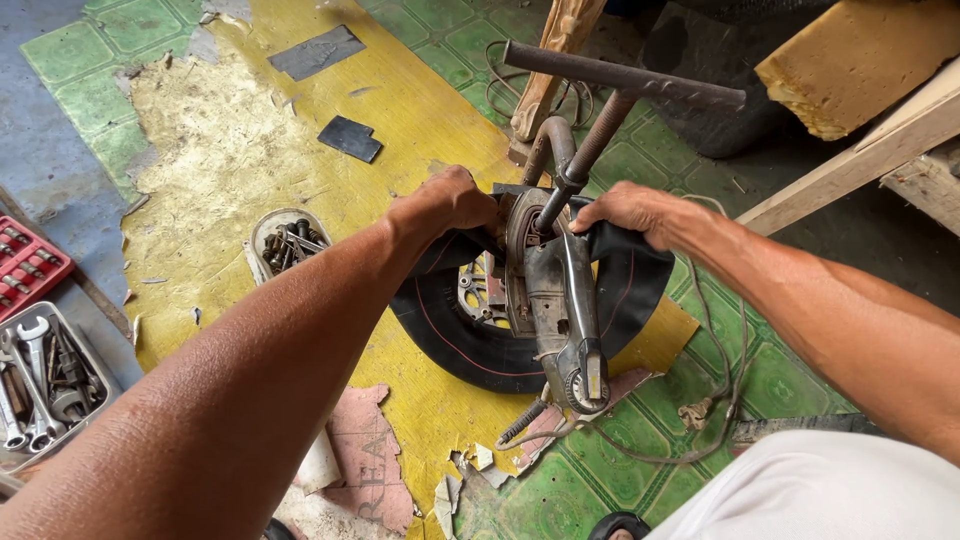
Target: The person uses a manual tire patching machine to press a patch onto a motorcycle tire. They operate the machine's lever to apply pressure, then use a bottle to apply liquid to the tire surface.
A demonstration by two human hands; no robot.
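A small black tyre [470, 345] on a metal wheel hub [482, 290] lies on the worn yellow and green floor. A grimy clamp press [565, 300] with a rusty T-handle screw [620, 85] stands over it. Black inner tube rubber [630, 270] is pinched under the press plate. My left hand [450, 200] grips the rubber on the left side of the press. On the right side, my right hand [635, 212] holds the rubber next to the screw shaft.
A small dish of bolts and nuts [288, 240] sits left of the tyre. Trays with spanners [40, 380] and a red socket case [28, 265] lie at the far left. A wooden plank [850, 165] and a foam block [860, 60] are at the right. A cord [700, 400] trails across the floor.
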